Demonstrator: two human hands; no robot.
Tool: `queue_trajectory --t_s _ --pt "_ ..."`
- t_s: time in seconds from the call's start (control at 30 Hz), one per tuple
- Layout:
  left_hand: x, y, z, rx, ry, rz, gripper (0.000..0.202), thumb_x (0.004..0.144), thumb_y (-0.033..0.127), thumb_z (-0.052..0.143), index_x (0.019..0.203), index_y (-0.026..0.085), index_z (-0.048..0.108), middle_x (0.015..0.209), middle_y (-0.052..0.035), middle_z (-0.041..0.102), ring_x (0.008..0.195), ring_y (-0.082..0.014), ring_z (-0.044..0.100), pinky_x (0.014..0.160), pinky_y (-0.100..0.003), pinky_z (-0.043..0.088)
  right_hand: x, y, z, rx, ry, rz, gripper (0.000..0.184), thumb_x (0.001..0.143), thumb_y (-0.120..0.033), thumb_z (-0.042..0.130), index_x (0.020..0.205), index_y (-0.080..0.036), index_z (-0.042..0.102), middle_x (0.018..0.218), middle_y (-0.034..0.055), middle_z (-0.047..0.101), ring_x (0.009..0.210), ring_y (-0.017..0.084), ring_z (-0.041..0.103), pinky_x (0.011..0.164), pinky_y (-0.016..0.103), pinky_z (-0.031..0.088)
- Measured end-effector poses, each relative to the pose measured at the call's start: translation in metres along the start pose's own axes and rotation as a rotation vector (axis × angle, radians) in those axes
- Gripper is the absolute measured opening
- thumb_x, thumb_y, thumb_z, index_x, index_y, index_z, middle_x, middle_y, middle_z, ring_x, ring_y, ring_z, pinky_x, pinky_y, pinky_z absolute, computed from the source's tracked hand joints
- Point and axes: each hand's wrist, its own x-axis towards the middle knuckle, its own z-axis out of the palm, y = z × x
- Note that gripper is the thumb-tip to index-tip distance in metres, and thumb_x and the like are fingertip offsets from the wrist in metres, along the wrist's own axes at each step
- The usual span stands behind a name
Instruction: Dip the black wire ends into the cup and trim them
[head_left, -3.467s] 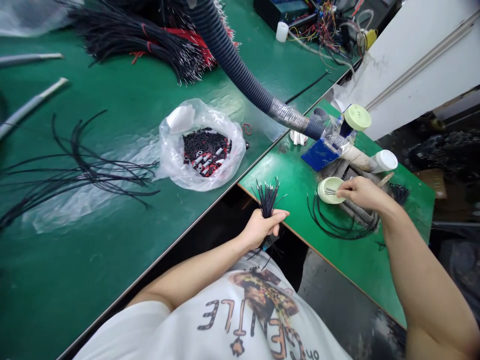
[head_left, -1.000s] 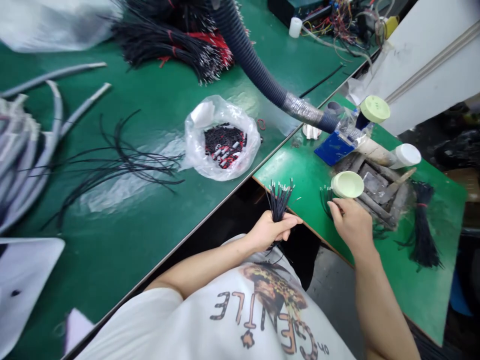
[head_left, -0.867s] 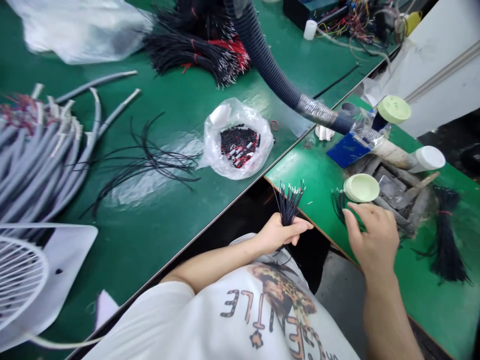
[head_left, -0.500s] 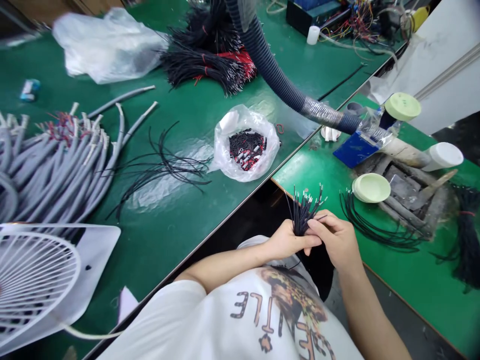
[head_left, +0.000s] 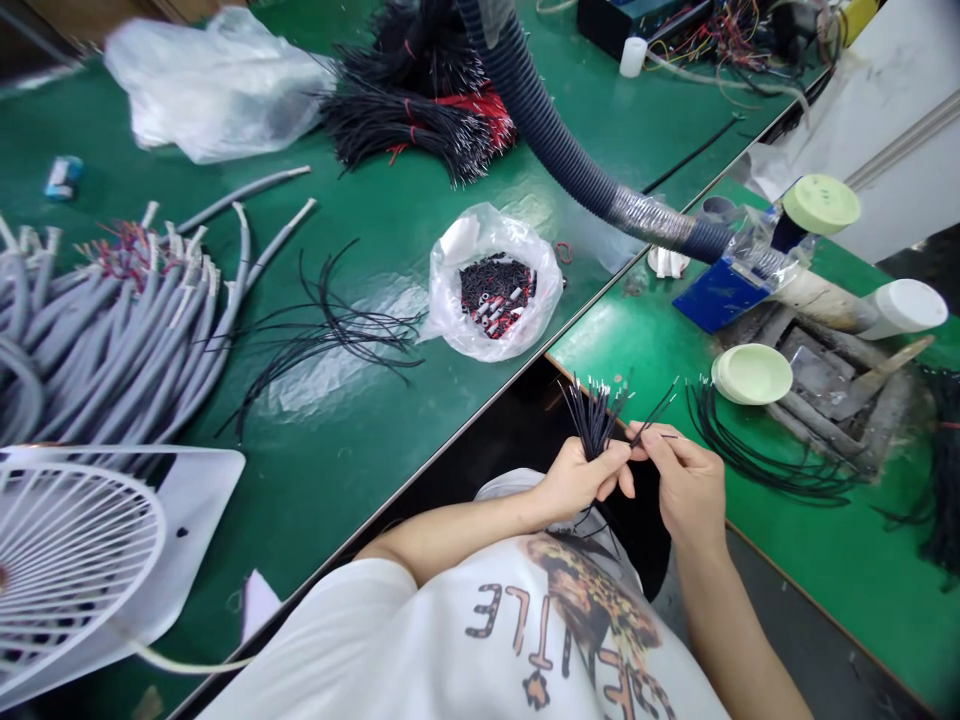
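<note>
My left hand [head_left: 576, 478] is closed around a bundle of short black wires [head_left: 594, 412] whose stripped ends fan upward, held over the dark gap between two green tables. My right hand [head_left: 684, 480] sits right beside it, thumb and fingertips pinched on a few black wires [head_left: 652, 412] drawn out of the bundle to the right. Just beyond, a loose pile of finished black wires [head_left: 757, 455] lies on the small green table [head_left: 825, 560]. A pale green dish [head_left: 751, 373] stands behind that pile.
A clear bag of small black and red sleeves [head_left: 496, 292] lies near the edge of the big green table [head_left: 360, 420]. A dark ribbed hose [head_left: 570, 150] slants to a blue block [head_left: 712, 292]. Grey cables [head_left: 112, 320], loose black wires [head_left: 330, 330] and a white fan [head_left: 82, 560] lie left.
My right hand left the green dish, came across to the bundle in my left hand and pinched a few wires out of it. The view swung left.
</note>
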Motion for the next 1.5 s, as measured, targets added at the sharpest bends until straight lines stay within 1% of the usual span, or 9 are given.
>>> queue_trajectory --t_s 0.17,0.37,0.5,0.67,0.77,0.87,0.97,1.13,1.5 --pt "0.000 -0.007 -0.002 0.013 -0.035 -0.009 0.051 0.086 0.056 0.059 0.079 0.007 0.072 0.056 -0.0033 0.061 0.041 -0.0043 0.038 0.045 -0.022 0.026 0.006 0.001 -0.001 0.064 0.102 0.025 0.014 0.080 -0.031 0.073 0.073 -0.021 0.078 0.086 0.0058 0.077 0.085 0.021 0.071 0.082 0.035 0.056" --pt "-0.002 -0.008 -0.005 0.064 -0.073 -0.003 0.052 0.086 0.056 0.060 0.091 0.006 0.075 0.055 -0.0035 0.062 0.042 -0.0045 0.038 0.045 -0.021 0.029 0.005 0.002 0.003 0.148 0.014 0.244 0.019 0.078 -0.037 0.075 0.077 -0.019 0.077 0.087 0.0073 0.075 0.082 0.020 0.070 0.073 0.031 0.057" --pt "-0.002 -0.012 -0.003 0.008 -0.075 -0.036 0.056 0.085 0.059 0.059 0.097 0.006 0.073 0.060 -0.0056 0.065 0.041 -0.0055 0.044 0.044 -0.020 0.034 0.003 -0.001 0.006 0.225 0.030 0.214 0.018 0.081 -0.035 0.072 0.074 -0.018 0.073 0.078 0.0040 0.069 0.076 0.014 0.065 0.066 0.025 0.052" --pt "0.005 -0.013 -0.003 -0.185 0.086 -0.076 0.065 0.077 0.065 0.064 0.100 0.004 0.071 0.073 -0.0102 0.070 0.063 -0.0160 0.065 0.061 -0.028 0.052 -0.001 -0.015 -0.010 0.315 -0.026 0.143 0.019 0.089 -0.034 0.063 0.077 -0.019 0.065 0.061 -0.0029 0.055 0.053 0.009 0.053 0.054 0.023 0.045" --pt "0.009 -0.004 -0.008 -0.176 0.207 -0.042 0.060 0.077 0.061 0.066 0.099 0.006 0.072 0.064 -0.0035 0.064 0.047 -0.0064 0.050 0.047 -0.020 0.039 -0.008 -0.019 -0.024 0.056 -0.096 0.145 0.021 0.089 -0.035 0.063 0.079 -0.017 0.067 0.055 -0.0046 0.048 0.042 0.006 0.042 0.044 0.021 0.035" --pt "0.010 0.007 -0.010 -0.114 0.166 -0.045 0.052 0.074 0.054 0.073 0.101 0.009 0.074 0.054 0.0029 0.055 0.039 -0.0014 0.032 0.041 -0.019 0.021 -0.015 -0.018 -0.027 -0.249 -0.116 0.094 0.026 0.090 -0.038 0.060 0.079 -0.016 0.068 0.055 -0.0036 0.050 0.044 0.007 0.043 0.045 0.021 0.034" --pt "0.009 0.012 -0.008 -0.093 0.114 -0.059 0.049 0.068 0.047 0.080 0.101 0.011 0.074 0.054 0.0033 0.056 0.040 -0.0016 0.032 0.042 -0.020 0.020 -0.020 -0.017 -0.021 -0.421 -0.112 0.016 0.028 0.091 -0.039 0.058 0.077 -0.017 0.068 0.056 -0.0028 0.054 0.047 0.008 0.047 0.047 0.021 0.036" --pt "0.009 0.010 -0.006 -0.105 0.133 -0.019 0.040 0.072 0.045 0.077 0.092 0.010 0.075 0.054 0.0030 0.056 0.039 -0.0012 0.031 0.041 -0.020 0.016 -0.023 -0.017 -0.012 -0.481 -0.137 -0.060 0.028 0.092 -0.037 0.056 0.075 -0.018 0.067 0.054 -0.0030 0.055 0.049 0.009 0.050 0.051 0.021 0.038" --pt "0.011 0.008 -0.006 -0.102 0.157 -0.023 0.041 0.070 0.047 0.078 0.087 0.010 0.074 0.053 0.0020 0.056 0.040 -0.0019 0.032 0.042 -0.021 0.016 -0.025 -0.013 -0.010 -0.465 -0.124 -0.050 0.027 0.093 -0.036 0.055 0.078 -0.018 0.068 0.057 -0.0030 0.058 0.047 0.009 0.051 0.050 0.021 0.040"
